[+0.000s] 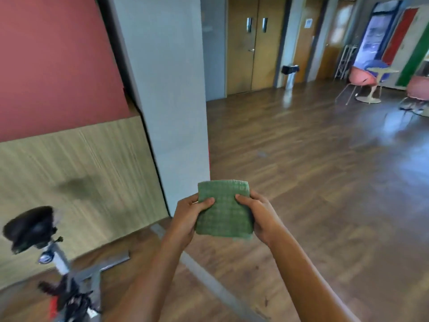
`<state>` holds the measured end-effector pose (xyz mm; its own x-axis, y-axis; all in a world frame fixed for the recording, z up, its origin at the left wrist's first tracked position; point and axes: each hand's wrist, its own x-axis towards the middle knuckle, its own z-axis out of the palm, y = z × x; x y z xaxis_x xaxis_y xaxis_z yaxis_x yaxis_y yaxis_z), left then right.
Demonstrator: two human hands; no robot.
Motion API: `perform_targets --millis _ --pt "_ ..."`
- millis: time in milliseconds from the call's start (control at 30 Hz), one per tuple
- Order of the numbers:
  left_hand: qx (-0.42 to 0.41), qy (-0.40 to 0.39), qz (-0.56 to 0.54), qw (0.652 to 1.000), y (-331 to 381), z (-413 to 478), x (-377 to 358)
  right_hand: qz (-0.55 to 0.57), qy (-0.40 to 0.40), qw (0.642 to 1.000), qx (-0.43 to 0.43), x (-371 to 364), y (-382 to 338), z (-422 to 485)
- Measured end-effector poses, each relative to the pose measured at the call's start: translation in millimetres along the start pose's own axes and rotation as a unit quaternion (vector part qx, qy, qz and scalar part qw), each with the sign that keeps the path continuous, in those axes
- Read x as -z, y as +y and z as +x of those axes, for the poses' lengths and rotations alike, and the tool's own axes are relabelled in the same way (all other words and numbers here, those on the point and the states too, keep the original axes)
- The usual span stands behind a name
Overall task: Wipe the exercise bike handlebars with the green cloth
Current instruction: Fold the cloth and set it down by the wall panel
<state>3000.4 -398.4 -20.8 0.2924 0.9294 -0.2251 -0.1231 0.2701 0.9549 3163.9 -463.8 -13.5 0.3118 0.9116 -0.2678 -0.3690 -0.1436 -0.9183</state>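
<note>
I hold the folded cloth (224, 211) flat in front of me: left hand (186, 220) grips its left edge, right hand (260, 217) its right edge, thumbs on top. The bike (58, 263) stands well left of the cloth, below it; its handlebars are not visible.

Blurred exercise bike (58, 263), lower part cut off, handlebars out of view.

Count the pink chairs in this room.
2: one chair by the small round table at far right, another chair cut off by the right edge. Others may be hidden.
</note>
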Motion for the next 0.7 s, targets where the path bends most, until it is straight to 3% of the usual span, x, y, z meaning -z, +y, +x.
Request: perform_targets --millis 333,567,700 --pt "-0.052 0.183 -0.072 0.979 81.7 127.5 116.1 -0.049 -0.206 0.976 -0.044 -164.5 -29.9 196.3" --pt "-0.085 0.244 -0.053 0.965 120.4 223.4 225.3 -0.1 -0.264 0.959 -0.024 -292.7 -24.8 305.2" --pt "-0.101 0.256 -0.038 0.961 152.6 308.2 307.9 -0.101 -0.252 0.962 -0.013 -385.9 -12.6 386.9"
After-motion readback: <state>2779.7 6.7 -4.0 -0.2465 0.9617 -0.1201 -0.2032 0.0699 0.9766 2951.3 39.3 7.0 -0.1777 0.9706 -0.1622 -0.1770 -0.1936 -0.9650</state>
